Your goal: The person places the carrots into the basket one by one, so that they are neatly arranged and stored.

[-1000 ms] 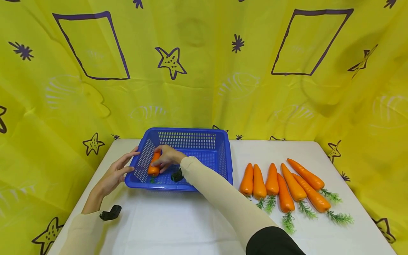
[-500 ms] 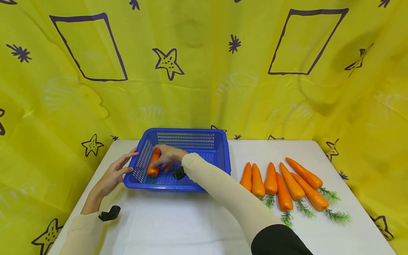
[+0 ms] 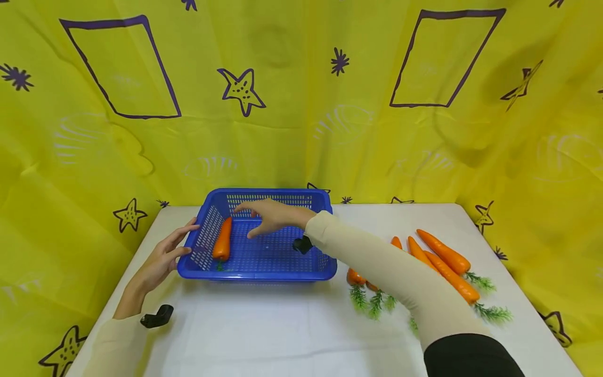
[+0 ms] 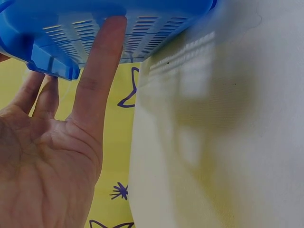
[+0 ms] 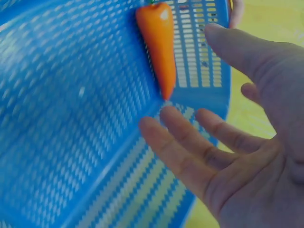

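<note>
A blue plastic basket (image 3: 264, 276) with slotted walls stands at the back of the table. One orange carrot (image 3: 223, 241) lies in it along the left wall, its green top toward the front; the right wrist view also shows this carrot (image 5: 160, 45). Over the basket my right hand (image 3: 275, 215) has its fingers spread and holds nothing, a little to the right of the carrot. My left hand (image 3: 160, 260) touches the basket's left rim with extended fingers. Seen from the left wrist, the thumb of the left hand (image 4: 52, 147) rests against the basket wall (image 4: 156, 23).
Several more carrots (image 3: 447, 254) with green tops lie on the white table (image 3: 264, 335) to the right of the basket, some hidden by the right sleeve (image 3: 391, 267). A yellow patterned curtain (image 3: 282, 131) encloses the back and sides.
My right hand has let go of the carrot, lifted and moved right, its fingers spreading. The carrot stays by the left wall. My left hand keeps its place at the rim.
</note>
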{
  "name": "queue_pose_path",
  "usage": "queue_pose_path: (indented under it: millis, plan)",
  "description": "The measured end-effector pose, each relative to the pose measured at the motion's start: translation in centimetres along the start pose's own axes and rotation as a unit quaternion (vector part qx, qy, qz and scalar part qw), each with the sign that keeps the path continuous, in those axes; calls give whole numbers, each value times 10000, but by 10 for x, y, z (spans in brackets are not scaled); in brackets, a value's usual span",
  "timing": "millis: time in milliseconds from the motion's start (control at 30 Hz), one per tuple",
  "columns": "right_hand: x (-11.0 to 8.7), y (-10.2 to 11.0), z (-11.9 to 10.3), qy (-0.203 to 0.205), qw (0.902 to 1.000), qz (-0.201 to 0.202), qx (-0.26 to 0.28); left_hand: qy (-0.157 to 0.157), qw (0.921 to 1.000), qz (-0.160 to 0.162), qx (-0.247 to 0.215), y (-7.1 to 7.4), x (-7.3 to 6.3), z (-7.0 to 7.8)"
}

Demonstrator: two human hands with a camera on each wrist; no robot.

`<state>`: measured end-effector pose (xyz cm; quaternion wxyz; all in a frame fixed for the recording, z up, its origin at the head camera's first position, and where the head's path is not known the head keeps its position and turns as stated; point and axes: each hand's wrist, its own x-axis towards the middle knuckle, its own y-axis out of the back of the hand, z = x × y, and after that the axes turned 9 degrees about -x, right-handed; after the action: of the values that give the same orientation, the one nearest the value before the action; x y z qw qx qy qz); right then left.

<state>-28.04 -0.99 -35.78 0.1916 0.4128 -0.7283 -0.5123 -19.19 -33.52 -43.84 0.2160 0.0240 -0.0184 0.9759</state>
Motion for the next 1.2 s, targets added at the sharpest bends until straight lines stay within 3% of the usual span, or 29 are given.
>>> queue_pose_path:
  millis: [500,867,1200]
  plan:
    - [-117,30,47,-27,9970,773,12,-82,9998,-99,-165,3,0,0]
    - [-214,36,98,-750,9868,1435,-32,223,9994,85,270,3,3,1]
    - [-289,37,132,-1570,9738,1647,-32,144,9998,42,106,3,1,0]
